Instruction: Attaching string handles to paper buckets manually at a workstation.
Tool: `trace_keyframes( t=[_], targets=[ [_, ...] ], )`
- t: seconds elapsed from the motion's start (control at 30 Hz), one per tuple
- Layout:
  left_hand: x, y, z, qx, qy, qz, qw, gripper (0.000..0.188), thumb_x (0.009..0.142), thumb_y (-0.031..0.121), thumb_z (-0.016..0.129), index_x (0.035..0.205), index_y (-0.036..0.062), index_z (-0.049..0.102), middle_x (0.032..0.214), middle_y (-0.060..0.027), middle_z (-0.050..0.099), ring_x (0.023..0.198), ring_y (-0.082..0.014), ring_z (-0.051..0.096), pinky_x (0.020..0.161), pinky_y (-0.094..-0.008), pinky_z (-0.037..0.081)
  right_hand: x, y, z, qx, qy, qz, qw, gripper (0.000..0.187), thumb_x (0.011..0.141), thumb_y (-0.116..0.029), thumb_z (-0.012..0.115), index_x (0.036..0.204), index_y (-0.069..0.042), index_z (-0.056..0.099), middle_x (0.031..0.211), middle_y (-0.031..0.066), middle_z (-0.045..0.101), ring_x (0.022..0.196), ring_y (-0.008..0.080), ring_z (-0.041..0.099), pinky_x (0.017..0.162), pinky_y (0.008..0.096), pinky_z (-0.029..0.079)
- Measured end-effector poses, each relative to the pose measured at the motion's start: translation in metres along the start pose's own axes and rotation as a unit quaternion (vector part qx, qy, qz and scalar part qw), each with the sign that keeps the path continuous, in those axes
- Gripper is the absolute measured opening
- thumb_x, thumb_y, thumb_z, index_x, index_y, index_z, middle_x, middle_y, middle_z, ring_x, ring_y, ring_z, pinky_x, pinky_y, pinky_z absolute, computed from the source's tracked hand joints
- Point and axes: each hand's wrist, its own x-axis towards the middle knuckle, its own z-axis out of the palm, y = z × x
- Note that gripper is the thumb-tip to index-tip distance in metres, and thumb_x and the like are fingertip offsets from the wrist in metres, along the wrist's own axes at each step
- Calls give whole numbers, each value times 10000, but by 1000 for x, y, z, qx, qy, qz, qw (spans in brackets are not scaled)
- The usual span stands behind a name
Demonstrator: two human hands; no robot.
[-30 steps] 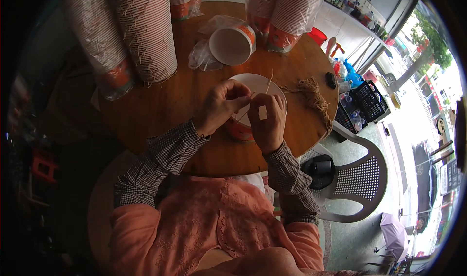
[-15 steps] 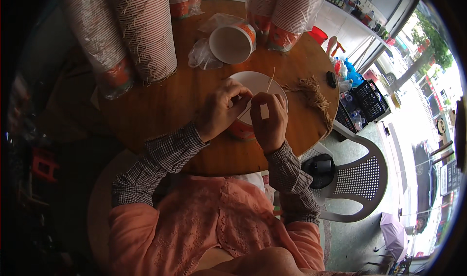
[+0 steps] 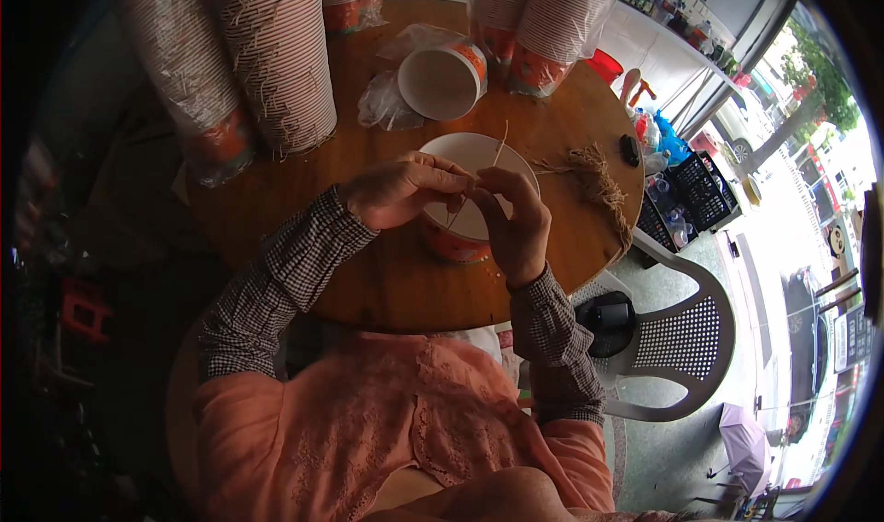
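Observation:
A white paper bucket with a red outer wall point(image 3: 453, 245) stands near the table's front edge, its mouth up. Over its mouth my two hands meet at the fingertips. My left hand point(image 3: 405, 191) is closed in a pinch, and my right hand point(image 3: 518, 223) pinches from the other side with thumb and forefinger. Between them runs a thin tan cord point(image 3: 502, 143), one end sticking up past my right fingers and another hanging below over the bucket. The exact grip point is hidden by the fingers. A bundle of similar cords point(image 3: 597, 179) lies to the right.
Another bucket point(image 3: 437, 84) lies tipped beside a crumpled plastic bag point(image 3: 385, 105) behind my hands. Tall bucket stacks stand at the left point(image 3: 274, 62) and at the back right point(image 3: 564, 27). A small black object point(image 3: 630, 150) sits by the table's right edge, near a plastic chair point(image 3: 681, 338).
My left hand has turned flatter, and its fingertips now meet those of my right hand. The bucket sits slightly further left. The upper cord end has shifted a little left.

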Motion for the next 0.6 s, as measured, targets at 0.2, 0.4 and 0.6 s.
trace_keyframes(
  t=[0.2, 0.4, 0.6],
  targets=[
    [-2, -1, 0, -34, -1, -4, 999, 193, 878, 119, 646, 1012, -19, 665, 979, -64, 667, 894, -127, 577, 816, -252, 446, 3, -3, -5, -13, -34, -43, 998, 251, 766, 19, 702, 1004, -21, 631, 923, 92, 657, 872, 208, 653, 769, 304, 513],
    [-1, -4, 2, -32, 19, 3, 999, 192, 860, 131, 679, 991, -8, 662, 955, -52, 663, 885, -121, 580, 824, -251, 447, 5, 6, -4, -18, -31, -45, 998, 212, 752, 14, 710, 955, -35, 679, 866, 61, 674, 851, 182, 649, 759, 308, 492],
    [-4, -5, 9, -32, 56, 25, 998, 175, 862, 84, 661, 996, -28, 648, 962, -74, 656, 923, -134, 590, 869, -255, 458, 6, 6, -4, 27, -14, -36, 999, 129, 801, -10, 683, 926, -39, 693, 783, 49, 703, 803, 150, 641, 784, 304, 465]
  ],
)
